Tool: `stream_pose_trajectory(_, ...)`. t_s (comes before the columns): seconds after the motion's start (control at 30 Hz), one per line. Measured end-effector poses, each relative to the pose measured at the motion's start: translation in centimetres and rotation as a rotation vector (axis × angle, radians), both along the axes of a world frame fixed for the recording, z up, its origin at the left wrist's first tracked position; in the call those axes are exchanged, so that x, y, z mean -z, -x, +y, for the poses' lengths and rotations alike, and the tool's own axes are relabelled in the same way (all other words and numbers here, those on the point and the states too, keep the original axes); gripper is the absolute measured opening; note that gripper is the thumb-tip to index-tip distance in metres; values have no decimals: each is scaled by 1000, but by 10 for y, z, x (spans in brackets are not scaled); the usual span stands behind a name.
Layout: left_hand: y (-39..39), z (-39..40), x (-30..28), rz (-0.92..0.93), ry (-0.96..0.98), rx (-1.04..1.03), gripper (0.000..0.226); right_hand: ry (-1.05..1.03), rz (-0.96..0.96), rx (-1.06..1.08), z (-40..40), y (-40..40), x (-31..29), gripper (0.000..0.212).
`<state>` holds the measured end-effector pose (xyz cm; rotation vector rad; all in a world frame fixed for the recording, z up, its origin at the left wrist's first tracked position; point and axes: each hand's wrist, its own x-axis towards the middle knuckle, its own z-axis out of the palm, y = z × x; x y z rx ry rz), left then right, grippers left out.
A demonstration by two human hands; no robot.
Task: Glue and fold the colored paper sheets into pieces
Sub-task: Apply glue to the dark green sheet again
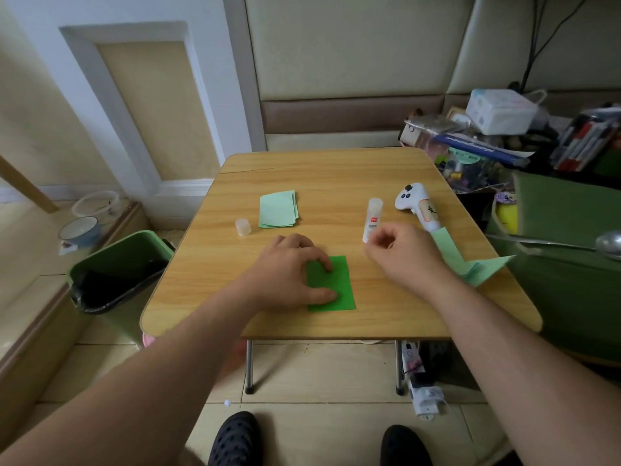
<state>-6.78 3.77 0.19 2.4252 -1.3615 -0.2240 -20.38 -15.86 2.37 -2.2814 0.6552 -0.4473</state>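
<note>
One flat dark-green paper rectangle [336,284] under left hand [292,274].

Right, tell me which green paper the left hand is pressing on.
The dark green sheet nearest the table's front edge, under the left hand. The pale green stack lies farther back, and the pale folded strip sits at the right.

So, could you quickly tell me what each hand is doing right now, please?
Left hand: open, fingers pressing the dark green paper flat on the table.
Right hand: fingers loosely curled beside the glue stick; seems to hold nothing.
</note>
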Motion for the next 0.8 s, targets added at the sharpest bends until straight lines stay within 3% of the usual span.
stream_pose_trajectory(0.1,3,2,-5,14,-62,20,79,-30,-128,186,-2,-8,1,15)
stream_pose_trajectory(0.23,4,4,-5,42,-46,15,77,-180,-121,245,-6,-26,13,39)
stream_pose_trajectory(0.33,3,5,-6,83,29,-17,62,-251,-128,248,-8,-38,23,41)
stream_pose_trajectory(0.4,0,6,-4,99,92,-22,45,-189,-129,270,-6,-41,22,33)
stream_pose_trajectory(0.5,-3,9,-4,138,241,-113,21,-269,-255,206,0,-44,15,30)
stream_pose_trajectory(0.57,-1,8,-10,253,394,-264,14,-449,-326,70,11,-44,8,34)
stream_pose_trajectory(0.63,3,6,-21,527,583,-353,19,-583,-365,-49,23,-44,6,36)
stream_pose_trajectory(0.7,7,3,-30,734,692,-379,26,-618,-353,-144,34,-41,3,36)
stream_pose_trajectory(0.8,15,-1,-36,842,736,-379,28,-644,-320,-222,47,-37,-2,35)
